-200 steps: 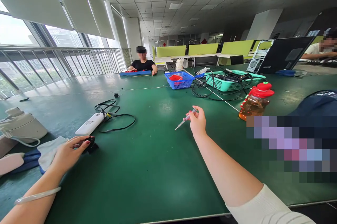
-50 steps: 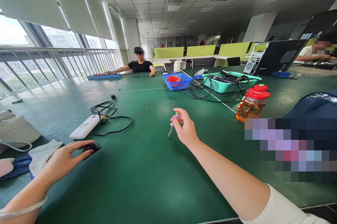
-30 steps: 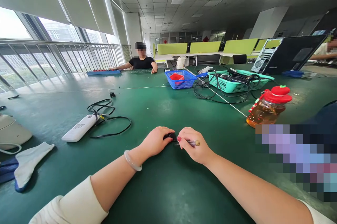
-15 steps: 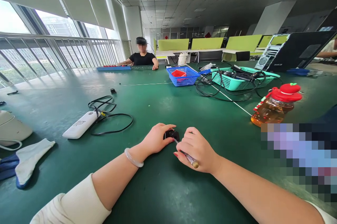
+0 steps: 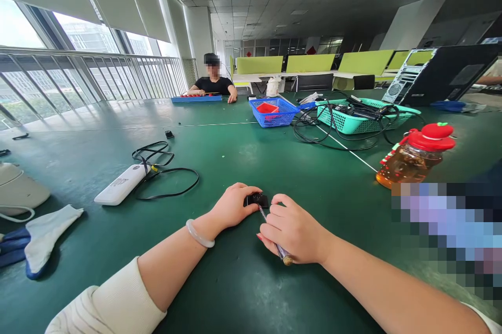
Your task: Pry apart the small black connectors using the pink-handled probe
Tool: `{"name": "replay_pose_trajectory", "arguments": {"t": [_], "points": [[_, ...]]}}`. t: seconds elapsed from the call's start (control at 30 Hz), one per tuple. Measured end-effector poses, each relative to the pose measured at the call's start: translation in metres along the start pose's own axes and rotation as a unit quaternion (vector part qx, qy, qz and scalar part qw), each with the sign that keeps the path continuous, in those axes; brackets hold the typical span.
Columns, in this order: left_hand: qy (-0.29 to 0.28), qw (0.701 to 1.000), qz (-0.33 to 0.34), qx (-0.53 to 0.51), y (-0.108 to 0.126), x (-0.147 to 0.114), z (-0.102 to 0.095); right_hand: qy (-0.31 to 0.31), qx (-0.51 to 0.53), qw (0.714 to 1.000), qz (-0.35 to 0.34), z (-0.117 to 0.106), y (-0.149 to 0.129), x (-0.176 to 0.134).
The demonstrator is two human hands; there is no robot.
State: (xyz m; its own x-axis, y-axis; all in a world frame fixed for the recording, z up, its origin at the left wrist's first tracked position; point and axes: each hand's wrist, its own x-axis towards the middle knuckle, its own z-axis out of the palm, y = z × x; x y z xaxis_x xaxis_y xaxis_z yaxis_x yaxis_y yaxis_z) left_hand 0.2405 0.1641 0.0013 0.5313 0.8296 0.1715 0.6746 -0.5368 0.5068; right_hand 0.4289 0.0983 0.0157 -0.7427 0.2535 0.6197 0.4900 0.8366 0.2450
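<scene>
My left hand [image 5: 235, 205] is closed on a small black part [image 5: 257, 199], pinning it between thumb and fingers on the green table [image 5: 235, 287]. What kind of part it is, I cannot make out. Fingers of my right hand [image 5: 292, 229] wrap round a slim screwdriver [image 5: 283, 254] with a see-through handle and a brass-coloured end. Its thin shaft slants up to the left, and its tip reaches the near edge of the black part, close to my left thumb. The tip itself is too small to see clearly.
To the left lie a white power bank [image 5: 122, 184] with a black cable [image 5: 184, 170] and a blue-white glove [image 5: 50, 240]. A red-lidded bottle [image 5: 411, 164], a green basket [image 5: 353, 122] of cables and a blue basket [image 5: 274, 114] stand right. A person [image 5: 214, 85] sits opposite.
The screwdriver's handle end has swung slightly left and toward me as my right hand shifted its grip. My left hand stays put. Across the table, the long blue tray has slid right.
</scene>
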Motion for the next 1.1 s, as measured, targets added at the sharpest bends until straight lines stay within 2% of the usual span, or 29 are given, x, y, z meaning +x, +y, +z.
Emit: {"name": "replay_pose_trajectory", "arguments": {"t": [0.2, 0.47, 0.73, 1.1], "points": [[-0.006, 1.0, -0.003, -0.005, 0.0002, 0.0007, -0.0007, -0.011, 0.001, 1.0, 0.021, 0.0013, 0.0022, -0.0001], [0.003, 1.0, 0.0, -0.013, -0.0013, 0.0002, 0.0003, -0.069, 0.011, 0.997, 0.029, 0.007, 0.0018, -0.003], [0.0, 1.0, -0.015, -0.015, -0.0012, 0.0012, 0.0003, 0.008, 0.024, 0.997, 0.067, 0.0056, 0.0046, -0.0032], [-0.003, 1.0, -0.008, -0.015, -0.0022, 0.0017, 0.0005, -0.002, 0.039, 0.997, 0.067, 0.0069, 0.005, -0.0044]]}}
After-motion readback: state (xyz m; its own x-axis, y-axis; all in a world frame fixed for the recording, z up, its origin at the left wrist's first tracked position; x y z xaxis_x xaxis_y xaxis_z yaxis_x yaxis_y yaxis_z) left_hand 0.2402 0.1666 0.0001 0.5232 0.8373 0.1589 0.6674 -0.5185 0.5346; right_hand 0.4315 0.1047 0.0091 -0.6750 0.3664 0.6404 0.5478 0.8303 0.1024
